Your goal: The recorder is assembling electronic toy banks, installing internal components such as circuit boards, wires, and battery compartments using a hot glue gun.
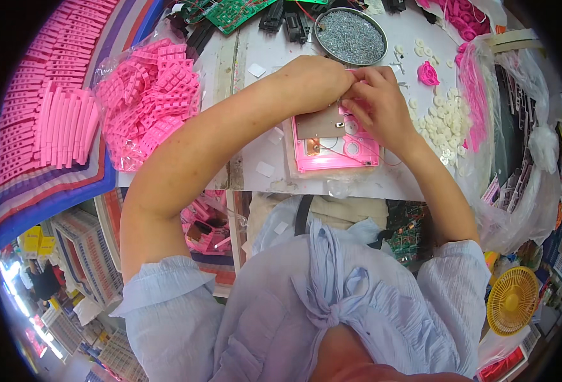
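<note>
A pink plastic casing [306,160] lies on a pale pad at the table's near edge. Inside it are a brown board [322,123], thin wires and a round part. My left hand [319,81] reaches across the casing's far edge, its back toward me and its fingers curled; their tips are hidden. Close against it, my right hand [383,108] has its fingers bent inward over the casing's far right part. Both hands seem closed around something small at one spot, but the fingers cover it.
Beyond my hands stands a round tray [316,44] of small screws. White plastic pieces [446,121] lie scattered to the right, near a pink coil [427,74]. At left are a bag of pink parts [147,95] and stacked pink strips [67,127]. Green circuit boards [236,14] lie at the back.
</note>
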Demonstrator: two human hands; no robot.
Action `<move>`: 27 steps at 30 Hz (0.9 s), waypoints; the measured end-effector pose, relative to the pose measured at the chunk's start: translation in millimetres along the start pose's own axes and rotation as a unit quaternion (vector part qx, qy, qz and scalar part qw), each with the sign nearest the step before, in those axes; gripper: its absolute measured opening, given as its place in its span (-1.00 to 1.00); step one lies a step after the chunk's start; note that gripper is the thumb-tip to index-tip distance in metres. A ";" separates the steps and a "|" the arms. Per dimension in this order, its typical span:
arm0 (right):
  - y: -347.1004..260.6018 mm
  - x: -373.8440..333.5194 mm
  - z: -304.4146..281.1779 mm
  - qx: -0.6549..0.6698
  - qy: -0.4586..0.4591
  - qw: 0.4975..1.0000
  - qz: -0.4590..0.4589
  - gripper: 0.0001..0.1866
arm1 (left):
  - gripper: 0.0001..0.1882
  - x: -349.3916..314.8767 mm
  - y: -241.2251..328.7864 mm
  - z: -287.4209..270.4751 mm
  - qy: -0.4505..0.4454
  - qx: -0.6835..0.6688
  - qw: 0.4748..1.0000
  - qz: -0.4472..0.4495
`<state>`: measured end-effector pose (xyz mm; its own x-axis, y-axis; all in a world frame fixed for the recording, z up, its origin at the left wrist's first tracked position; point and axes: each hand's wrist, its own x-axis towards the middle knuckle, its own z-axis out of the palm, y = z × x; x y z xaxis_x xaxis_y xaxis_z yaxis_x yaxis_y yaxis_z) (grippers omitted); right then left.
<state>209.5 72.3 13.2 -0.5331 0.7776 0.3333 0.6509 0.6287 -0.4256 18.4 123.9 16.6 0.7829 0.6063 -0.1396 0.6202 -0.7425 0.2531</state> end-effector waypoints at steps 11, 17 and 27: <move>-3.6 -7.5 -26.4 -0.058 -0.123 0.987 -0.087 -0.76 | -0.84 -4.3 0.9 4.4 0.074 -0.038 0.997 -0.006; -17.9 -3.8 -20.3 -0.135 -0.146 0.976 -0.093 -0.83 | -0.82 -7.6 0.5 10.3 0.111 -0.036 0.993 -0.010; -20.5 -13.4 2.4 -0.099 -0.035 0.993 -0.047 -0.73 | -0.81 -6.9 4.9 8.0 0.107 -0.032 0.994 -0.014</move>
<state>202.0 49.0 15.4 -0.6282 0.7169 0.3023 0.6859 0.6937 -0.2198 16.5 113.8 11.2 0.7330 0.6778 0.0573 0.6314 -0.7094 0.3131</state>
